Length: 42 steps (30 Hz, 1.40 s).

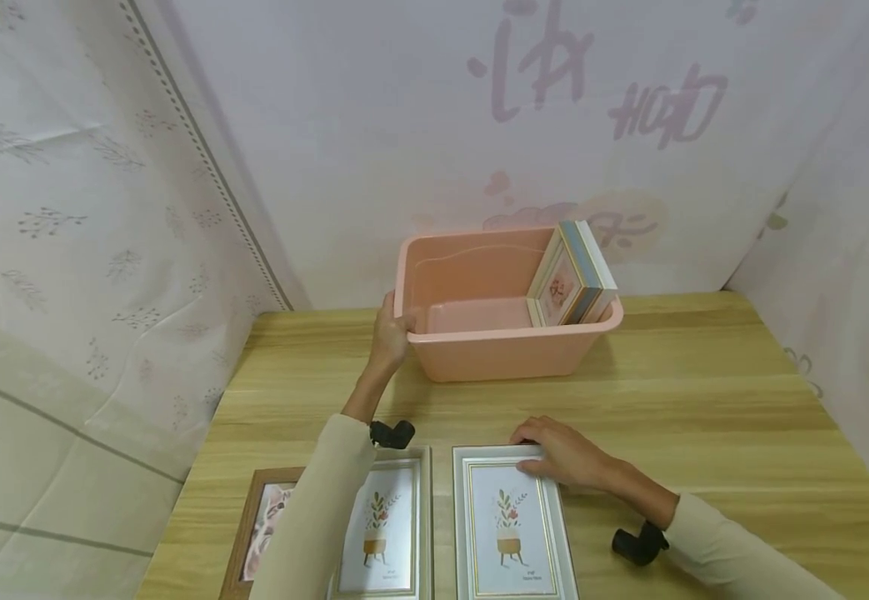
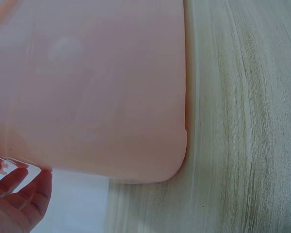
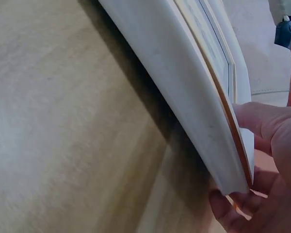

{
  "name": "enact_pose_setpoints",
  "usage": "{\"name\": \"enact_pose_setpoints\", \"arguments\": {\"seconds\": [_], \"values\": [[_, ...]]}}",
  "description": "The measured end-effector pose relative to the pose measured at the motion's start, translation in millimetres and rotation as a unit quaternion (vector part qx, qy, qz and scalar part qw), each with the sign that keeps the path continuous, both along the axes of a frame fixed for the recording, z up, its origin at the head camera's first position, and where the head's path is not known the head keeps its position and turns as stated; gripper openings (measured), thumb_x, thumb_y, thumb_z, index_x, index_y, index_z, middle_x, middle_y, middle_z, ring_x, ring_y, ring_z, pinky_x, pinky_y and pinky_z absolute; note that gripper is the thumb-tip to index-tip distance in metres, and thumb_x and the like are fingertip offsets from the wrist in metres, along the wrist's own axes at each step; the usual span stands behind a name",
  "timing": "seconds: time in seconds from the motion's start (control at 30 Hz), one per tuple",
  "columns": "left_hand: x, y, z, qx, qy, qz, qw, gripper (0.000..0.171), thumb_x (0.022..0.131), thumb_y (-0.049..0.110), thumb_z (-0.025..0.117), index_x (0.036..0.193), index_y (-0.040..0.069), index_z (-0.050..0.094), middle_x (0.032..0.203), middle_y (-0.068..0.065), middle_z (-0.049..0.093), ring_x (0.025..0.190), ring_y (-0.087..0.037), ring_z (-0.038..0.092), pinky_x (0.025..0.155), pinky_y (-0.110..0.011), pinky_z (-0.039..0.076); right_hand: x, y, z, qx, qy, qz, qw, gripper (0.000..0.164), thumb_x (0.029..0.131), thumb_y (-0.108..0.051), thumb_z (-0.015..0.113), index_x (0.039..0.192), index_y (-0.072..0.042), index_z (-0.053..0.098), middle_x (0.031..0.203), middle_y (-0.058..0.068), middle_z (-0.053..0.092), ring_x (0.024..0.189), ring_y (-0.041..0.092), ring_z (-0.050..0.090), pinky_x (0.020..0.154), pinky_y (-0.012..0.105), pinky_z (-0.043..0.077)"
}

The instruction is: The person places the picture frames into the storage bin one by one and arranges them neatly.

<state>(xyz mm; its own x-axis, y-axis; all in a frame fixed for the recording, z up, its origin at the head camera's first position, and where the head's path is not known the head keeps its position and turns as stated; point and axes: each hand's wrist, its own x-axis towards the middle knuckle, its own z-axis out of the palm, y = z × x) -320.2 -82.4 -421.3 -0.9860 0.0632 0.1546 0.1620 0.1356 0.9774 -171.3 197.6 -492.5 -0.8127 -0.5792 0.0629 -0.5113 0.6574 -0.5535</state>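
Observation:
My left hand (image 1: 389, 335) grips the left rim of a pink plastic bin (image 1: 497, 357), its thumb over the edge. In the left wrist view, fingers (image 2: 39, 194) touch the bin's end wall. My right hand (image 1: 571, 457) holds the top right corner of a white picture frame (image 1: 482, 542) with a potted-plant print. The right wrist view shows the thumb on the frame's face and fingers round its corner, with dark shadow beneath the white edge (image 3: 169, 87). Picture frames (image 1: 557, 287) lean together at the bin's right end.
A similar plant-print frame (image 1: 425, 517) and a brown wooden frame (image 1: 242, 533) with an animal picture lie to the left, partly covered by my left sleeve (image 1: 314, 508). All rest on a wood-grain table (image 1: 741, 400). Printed cloth walls (image 1: 329, 150) stand behind and beside it.

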Motion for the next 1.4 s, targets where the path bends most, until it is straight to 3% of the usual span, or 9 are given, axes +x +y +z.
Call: {"name": "enact_pose_setpoints", "arguments": {"seconds": [0.17, 0.37, 0.57, 0.63, 0.73, 1.0, 1.1, 1.2, 1.4], "values": [[-0.5, -1, 0.2, 0.007, 0.004, -0.007, 1.0000, 0.069, 0.079, -0.006, 0.041, 0.147, -0.005, 0.035, 0.128, -0.027, 0.053, 0.105, -0.034, 0.050, 0.094, -0.043, 0.042, -3.6, 3, 7.8, -0.036, -0.066, 0.024, 0.997, 0.019, 0.090, -0.020, 0.072, 0.108, -0.019, 0.066, 0.100, -0.011, 0.067, 0.091, 0.007, 0.061, 0.082, 0.028, 0.052], [2.3, 0, 3.7, 0.007, 0.005, -0.006, 0.9999, 0.070, 0.077, -0.006, 0.041, 0.147, -0.006, 0.034, 0.128, -0.027, 0.053, 0.106, -0.034, 0.050, 0.095, -0.044, 0.041, -12.6, 8, 15.5, -0.063, -0.131, 0.059, 0.988, 0.042, 0.092, -0.033, 0.069, 0.126, -0.009, 0.062, 0.102, -0.008, 0.062, 0.093, 0.007, 0.056, 0.084, 0.027, 0.049], [-0.2, 1, 0.0, 0.007, 0.005, -0.003, 1.0000, 0.071, 0.076, -0.006, 0.041, 0.147, -0.006, 0.034, 0.129, -0.027, 0.052, 0.107, -0.032, 0.049, 0.097, -0.046, 0.041, -17.1, 11, 42.3, -0.112, -0.225, 0.150, 0.956, 0.014, 0.097, -0.028, 0.062, 0.107, -0.018, 0.063, 0.099, -0.006, 0.062, 0.089, 0.005, 0.057, 0.082, 0.025, 0.050], [-0.2, 1, 0.2, 0.009, 0.001, -0.005, 0.9999, 0.072, 0.077, -0.006, 0.041, 0.148, -0.006, 0.033, 0.130, -0.027, 0.052, 0.107, -0.032, 0.049, 0.098, -0.046, 0.041, -16.8, 13, 55.1, -0.120, -0.255, 0.168, 0.945, 0.012, 0.100, -0.024, 0.058, 0.108, -0.016, 0.060, 0.100, -0.002, 0.063, 0.088, 0.007, 0.060, 0.079, 0.026, 0.052], [0.0, 1, 0.6, 0.018, -0.002, -0.010, 0.9998, 0.071, 0.078, -0.007, 0.040, 0.148, -0.007, 0.032, 0.129, -0.029, 0.051, 0.110, -0.038, 0.048, 0.097, -0.047, 0.040, -17.0, 18, 79.4, -0.119, -0.277, 0.168, 0.939, 0.015, 0.102, -0.020, 0.054, 0.115, -0.012, 0.055, 0.104, 0.002, 0.065, 0.089, 0.012, 0.067, 0.077, 0.029, 0.055], [-1.5, 0, -0.6, 0.015, -0.009, -0.010, 0.9998, 0.071, 0.080, -0.005, 0.041, 0.150, -0.003, 0.031, 0.129, -0.029, 0.050, 0.112, -0.039, 0.049, 0.097, -0.045, 0.040, -24.3, 39, 158.5, -0.168, -0.253, 0.175, 0.937, 0.050, 0.102, -0.005, 0.046, 0.150, -0.005, 0.032, 0.112, 0.021, 0.067, 0.084, 0.029, 0.074, 0.064, 0.043, 0.059], [-2.0, 1, 0.1, 0.017, -0.005, -0.004, 0.9998, 0.070, 0.078, -0.005, 0.042, 0.148, -0.005, 0.033, 0.127, -0.030, 0.050, 0.110, -0.040, 0.048, 0.096, -0.045, 0.041, -27.7, 47, 189.8, -0.182, -0.214, 0.171, 0.944, 0.058, 0.102, 0.000, 0.045, 0.156, -0.007, 0.026, 0.123, 0.027, 0.060, 0.081, 0.030, 0.074, 0.061, 0.044, 0.058], [-2.1, 1, 0.2, 0.018, 0.001, 0.000, 0.9998, 0.071, 0.076, -0.005, 0.041, 0.147, -0.007, 0.033, 0.127, -0.032, 0.050, 0.110, -0.041, 0.048, 0.096, -0.045, 0.040, -32.7, 52, 219.7, -0.187, -0.191, 0.146, 0.952, 0.060, 0.102, 0.000, 0.044, 0.157, -0.015, 0.027, 0.121, 0.031, 0.059, 0.079, 0.032, 0.073, 0.058, 0.046, 0.057], [-2.0, 1, -2.3, 0.024, -0.003, -0.003, 0.9997, 0.069, 0.078, -0.005, 0.041, 0.146, -0.006, 0.035, 0.128, -0.035, 0.049, 0.108, -0.039, 0.048, 0.094, -0.043, 0.041, -47.6, 56, 265.0, -0.210, -0.121, 0.079, 0.967, 0.059, 0.102, -0.003, 0.045, 0.156, -0.023, 0.032, 0.110, 0.018, 0.068, 0.082, 0.034, 0.073, 0.059, 0.049, 0.057]]}}
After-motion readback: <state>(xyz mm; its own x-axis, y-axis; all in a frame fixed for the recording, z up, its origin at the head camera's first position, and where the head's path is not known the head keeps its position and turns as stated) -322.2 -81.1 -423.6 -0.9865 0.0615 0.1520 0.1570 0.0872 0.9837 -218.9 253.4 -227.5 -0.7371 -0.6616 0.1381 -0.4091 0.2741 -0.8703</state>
